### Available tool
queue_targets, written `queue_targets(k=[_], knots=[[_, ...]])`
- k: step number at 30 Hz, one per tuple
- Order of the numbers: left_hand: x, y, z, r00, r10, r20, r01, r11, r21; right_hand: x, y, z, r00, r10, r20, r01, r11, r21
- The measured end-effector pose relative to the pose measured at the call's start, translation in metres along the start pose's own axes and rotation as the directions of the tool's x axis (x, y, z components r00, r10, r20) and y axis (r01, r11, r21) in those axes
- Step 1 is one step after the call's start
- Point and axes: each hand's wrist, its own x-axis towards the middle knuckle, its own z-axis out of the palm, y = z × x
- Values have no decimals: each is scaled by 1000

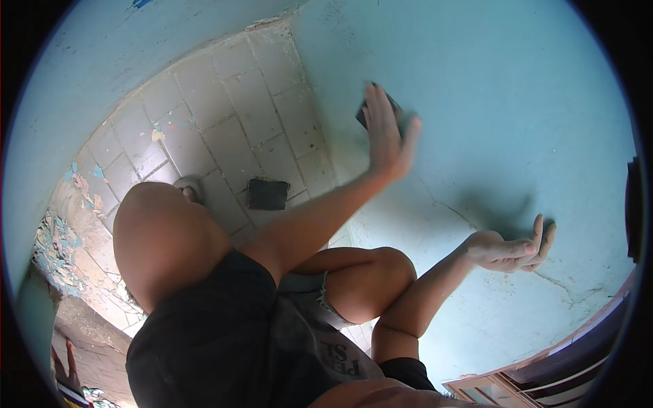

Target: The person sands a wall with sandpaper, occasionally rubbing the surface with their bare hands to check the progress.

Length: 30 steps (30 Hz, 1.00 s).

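My left hand [388, 139] is held against the light blue wall, its back towards me. Under its fingers is a thin dark pad [362, 117], pressed to the wall; the fingertips are slightly blurred. Lower and to the right, my right hand [509, 252] is near the wall with fingers partly bent and apart, holding nothing. A second dark square piece [267, 194] lies on the tiled floor, left of my left forearm.
The blue wall [490, 102] meets the tiled floor [231, 115] at a corner and has cracks. Peeling paint [58, 248] covers the left wall edge. My bent knees are close by. Another person's legs [67, 367] show at lower left. A wooden frame [490, 389] stands at lower right.
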Motion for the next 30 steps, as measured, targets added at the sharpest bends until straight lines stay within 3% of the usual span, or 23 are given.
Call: queue_targets(k=[1, 2, 4, 5, 7, 9, 11, 12, 14, 16, 17, 20, 22, 24, 25, 26, 28, 30], knots=[[33, -7, -12, 991, -115, -68, 108, 989, -103, 2, -3, -1, 1000, 16, -14, -14, 986, 163], [49, -10, -19, 964, -235, -121, 207, 956, -207, 2, -4, -1, 1000, 24, -16, -21, 986, 164], [26, 3, -4, 968, -202, -146, 182, 973, -139, 1, -3, 3, 998, 61, -34, -47, 948, 313], [-7, 23, 5, 989, -125, -74, 118, 989, -88, -1, -3, 8, 997, 69, -36, -54, 948, 315], [-34, 31, 5, 998, -67, 2, 67, 997, -48, -3, -2, 16, 998, -20, -51, 18, 999, -51], [-40, 28, 5, 995, -24, 97, 28, 999, -39, 0, -9, 21, 999, -27, -44, 24, 998, -61], [-34, 11, -2, 996, 15, 87, -15, 1000, 6, 3, -12, 17, 999, -20, -31, 18, 997, -79], [-19, 0, -6, 994, 75, 78, -80, 995, 59, 4, -12, 15, 1000, 19, -10, -18, 1000, 21], [29, -7, -12, 980, -165, -114, 158, 985, -69, 8, -13, 10, 998, 57, 17, -58, 993, 103], [35, -6, -9, 970, -216, -114, 208, 975, -79, 11, -16, 2, 992, 62, 107, -92, 948, 305], [39, -5, -11, 956, -257, -145, 246, 965, -90, 13, -15, -1, 992, 64, 105, -93, 948, 303], [-61, 31, 14, 991, -120, 67, 121, 993, -13, 13, -18, 1, 982, 129, 141, -175, 905, 387], [-68, 40, 12, 984, -124, 131, 127, 992, -17, 15, -19, 3, 988, 84, 127, -111, 969, 220], [-40, 28, 8, 984, -150, 95, 153, 988, -23, 22, -9, -9, 987, 61, 149, -91, 976, 200], [-11, 19, 4, 983, -183, 7, 183, 982, -50, 24, -3, -13, 987, 54, 149, -82, 979, 187], [18, 8, -1, 973, -220, -77, 214, 974, -79, 25, 2, -17, 984, 123, 126, -149, 963, 226], [53, -17, -15, 959, -262, -109, 252, 963, -96, 32, 1, -27, 977, 183, 113, -196, 974, 117], [41, -18, -18, 944, -298, -143, 284, 952, -111, 34, -6, -31, 965, 231, 126, -242, 967, 83]])
